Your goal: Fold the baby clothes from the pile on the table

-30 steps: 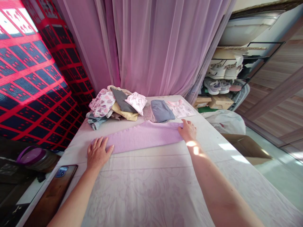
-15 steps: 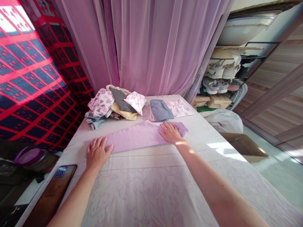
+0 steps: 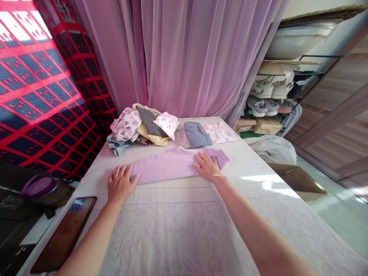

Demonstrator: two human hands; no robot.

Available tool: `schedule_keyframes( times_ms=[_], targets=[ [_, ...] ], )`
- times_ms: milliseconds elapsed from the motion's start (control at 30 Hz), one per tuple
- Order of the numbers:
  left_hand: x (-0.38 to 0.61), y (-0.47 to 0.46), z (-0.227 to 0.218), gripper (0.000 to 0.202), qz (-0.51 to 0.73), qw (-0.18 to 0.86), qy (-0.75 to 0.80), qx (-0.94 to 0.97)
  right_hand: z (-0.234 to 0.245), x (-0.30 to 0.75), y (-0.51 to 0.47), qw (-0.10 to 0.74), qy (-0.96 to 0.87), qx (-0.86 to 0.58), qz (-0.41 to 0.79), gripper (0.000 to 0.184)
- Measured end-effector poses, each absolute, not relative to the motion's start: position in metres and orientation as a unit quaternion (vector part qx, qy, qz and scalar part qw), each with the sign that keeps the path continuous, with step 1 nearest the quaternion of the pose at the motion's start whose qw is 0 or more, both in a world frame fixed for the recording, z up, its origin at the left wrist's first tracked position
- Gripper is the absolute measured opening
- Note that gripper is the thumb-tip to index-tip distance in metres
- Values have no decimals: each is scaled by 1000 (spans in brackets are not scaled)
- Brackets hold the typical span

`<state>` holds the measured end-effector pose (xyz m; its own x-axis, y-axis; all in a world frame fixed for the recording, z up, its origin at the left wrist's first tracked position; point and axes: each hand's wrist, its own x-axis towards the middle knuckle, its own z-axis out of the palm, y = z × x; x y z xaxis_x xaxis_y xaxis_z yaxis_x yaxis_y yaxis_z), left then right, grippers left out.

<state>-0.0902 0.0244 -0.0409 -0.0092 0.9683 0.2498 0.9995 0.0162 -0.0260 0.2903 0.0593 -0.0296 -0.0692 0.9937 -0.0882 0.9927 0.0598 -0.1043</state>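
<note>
A lilac ribbed garment, folded into a long strip, lies flat across the table; which kind of garment it is I cannot tell. My left hand lies open on its left end, fingers spread. On its right end rests my right hand, also flat with fingers apart. Just behind the strip sit a folded grey-blue garment and a folded pale pink printed garment. To the left of these is a heap of clothes, with a heart-print piece, a dark grey piece and a yellow piece.
A phone lies at the left edge of the table, near a purple-lidded jar. Purple curtains hang behind. On the right are a shoe rack with shoes, a plastic bag and an open cardboard box.
The view has shifted slightly, so everything sits a little differently in frame. Both hands stay flat on the lilac garment; the right hand appears slightly lower on it.
</note>
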Motion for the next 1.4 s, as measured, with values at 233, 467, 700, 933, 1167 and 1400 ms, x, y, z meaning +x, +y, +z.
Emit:
schedule_keyframes(
  times_ms=[233, 467, 700, 933, 1167, 1400],
  targets=[
    [-90, 25, -41, 51, -79, 97, -711, -692, -28, 299, 52, 34, -733, -677, 64, 57],
    [-89, 24, -41, 54, -70, 95, -711, -693, -38, 309, 42, 62, -725, -685, 34, 49],
    [-90, 25, -42, 53, -69, 104, -709, -694, -27, 301, 60, 52, -715, -697, 26, 43],
    [-89, 25, -40, 52, -65, 102, -711, -693, -28, 293, 64, 67, -688, -722, 7, 43],
    [-88, 24, -39, 50, -68, 104, -711, -692, -36, 293, 57, 110, -673, -732, 2, 37],
    [-89, 24, -40, 54, -58, 107, -711, -693, -23, 321, 49, 184, -607, -772, -30, 32]
  ],
)
